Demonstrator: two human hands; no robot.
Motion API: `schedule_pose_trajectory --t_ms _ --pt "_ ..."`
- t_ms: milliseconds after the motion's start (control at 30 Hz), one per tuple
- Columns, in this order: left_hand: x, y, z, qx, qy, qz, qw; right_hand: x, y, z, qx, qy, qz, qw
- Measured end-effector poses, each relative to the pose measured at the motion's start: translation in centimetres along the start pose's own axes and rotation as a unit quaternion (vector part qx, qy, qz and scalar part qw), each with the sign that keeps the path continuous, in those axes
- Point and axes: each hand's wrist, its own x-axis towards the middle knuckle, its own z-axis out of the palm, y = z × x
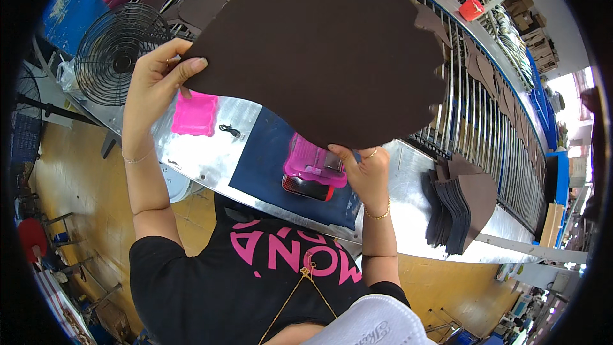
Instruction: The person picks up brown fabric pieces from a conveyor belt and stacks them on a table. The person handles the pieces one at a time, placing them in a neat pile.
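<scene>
and here the dark brown sheet [319, 51] is held up broad and flat above the metal table [402, 182], most of the slatted rack [511, 147] side being screened by it. its narrow left end is pinched by the left hand [156, 73], thumb on the near face, fingers tucked behind; its lower right edge is nipped by the right hand [369, 169], thumb in front, the other fingers partly hidden. no gap is seen in either grip, though how hard the sheet is squeezed cannot be told.

now, the risks! the wide upper part is held by neither hand, so a fold or flop could be caused by its own weight, if the material is as limp as it looks. the black wire fan [122, 55] stands near the left hand; should it be running, which cannot be told, the sheet could be caught like a sail and a corner pulled loose. if it were lowered carelessly, the magenta tray [314, 160] on the blue mat [255, 166] could be swept by the lower edge. and by a wide swing to the right, the leaning stack of dark pieces [460, 207] could be knocked askew.
</scene>
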Motion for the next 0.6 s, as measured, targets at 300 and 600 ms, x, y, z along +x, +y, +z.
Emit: schedule_pose_trajectory --t_ms 300,600 --pt "-1.0 -1.4 3.9 0.151 -0.157 0.056 0.974 -4.0 2.9 -4.3 -0.119 -0.011 -0.022 0.993" --pt "1.2 -0.6 14.0 0.142 -0.332 0.213 0.908 -12.3 4.6 -12.2 -0.127 0.02 0.195 0.972"
